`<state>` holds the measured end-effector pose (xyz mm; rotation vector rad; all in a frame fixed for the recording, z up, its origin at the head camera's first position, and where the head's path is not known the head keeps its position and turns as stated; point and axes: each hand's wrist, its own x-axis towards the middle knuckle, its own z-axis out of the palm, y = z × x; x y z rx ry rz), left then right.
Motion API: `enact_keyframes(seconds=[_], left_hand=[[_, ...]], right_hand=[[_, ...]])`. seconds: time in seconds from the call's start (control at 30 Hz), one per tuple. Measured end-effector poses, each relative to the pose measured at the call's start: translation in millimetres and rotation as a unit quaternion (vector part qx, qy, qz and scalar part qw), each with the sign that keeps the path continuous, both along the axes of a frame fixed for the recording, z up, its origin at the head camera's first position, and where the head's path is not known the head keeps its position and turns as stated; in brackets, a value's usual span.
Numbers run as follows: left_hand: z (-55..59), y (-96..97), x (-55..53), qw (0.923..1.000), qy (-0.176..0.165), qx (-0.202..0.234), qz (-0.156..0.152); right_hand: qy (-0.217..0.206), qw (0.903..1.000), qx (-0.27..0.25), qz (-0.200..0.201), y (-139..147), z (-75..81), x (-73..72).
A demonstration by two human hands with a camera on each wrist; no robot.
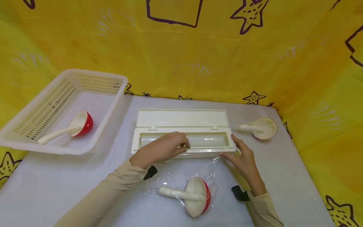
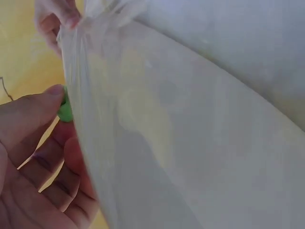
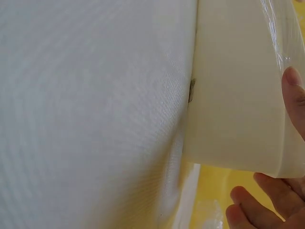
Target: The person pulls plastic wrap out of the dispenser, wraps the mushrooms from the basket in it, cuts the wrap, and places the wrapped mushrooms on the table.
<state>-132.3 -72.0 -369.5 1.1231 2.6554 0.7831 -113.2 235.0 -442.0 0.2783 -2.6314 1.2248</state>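
Note:
A cream cling film dispenser (image 1: 208, 154) lies across the table, lid (image 1: 182, 118) raised, with a roll of film (image 1: 208, 140) inside. At its front edge my left hand (image 1: 165, 145) pinches a small green slider (image 2: 66, 112) between thumb and fingers, as the left wrist view shows. My right hand (image 1: 244, 159) holds the box's right end, thumb at the front and fingers around the side. Clear film (image 2: 190, 129) hangs from the front edge. Just before the box lies a red-and-cream ladle (image 1: 194, 206), loosely covered by clear film.
To the left stands a white plastic basket (image 1: 109, 121) with another red ladle (image 1: 88, 124) in it. A film-wrapped ladle (image 1: 265, 127) lies right of the box. Yellow patterned cloth (image 1: 181, 56) rises behind the white table (image 1: 283, 189).

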Motion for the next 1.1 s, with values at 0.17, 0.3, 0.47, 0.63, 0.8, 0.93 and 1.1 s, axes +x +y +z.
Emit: enact_keyframes(seconds=[0.17, 0.3, 0.47, 0.63, 0.8, 0.93, 1.1], left_hand=[[1.2, -32.1, 10.3, 0.9991, 0.0, -0.005, 0.041], [-0.5, -54.0, 16.5, 0.9975, 0.008, -0.012, 0.069], [-2.2, -72.2, 21.3, 0.9966, 0.011, -0.004, 0.081], [-2.9, -84.6, 25.2, 0.9963, 0.011, -0.004, 0.085], [-0.6, -98.6, 31.1, 0.9949, 0.007, -0.006, 0.1], [1.2, -112.2, 36.6, 0.9934, 0.012, -0.003, 0.114], [-1.1, -128.7, 43.6, 0.9905, 0.052, 0.0, 0.128]], right_hand=[[-0.022, 0.9997, -0.001, -0.001, -1, 0.3, -1.4], [-0.03, 0.9995, 0.0, -0.004, -1, 0.1, -1.6], [-0.035, 0.9993, 0.003, -0.007, -1, 0.1, -1.2], [-0.037, 0.9993, -0.002, -0.008, -2, 0.4, -0.5], [-0.036, 0.9993, 0.001, -0.007, -1, 1.0, 0.2], [-0.032, 0.9995, -0.002, -0.006, 0, 1.0, 0.4], [-0.028, 0.9996, -0.006, -0.003, 1, 0.7, 0.2]])
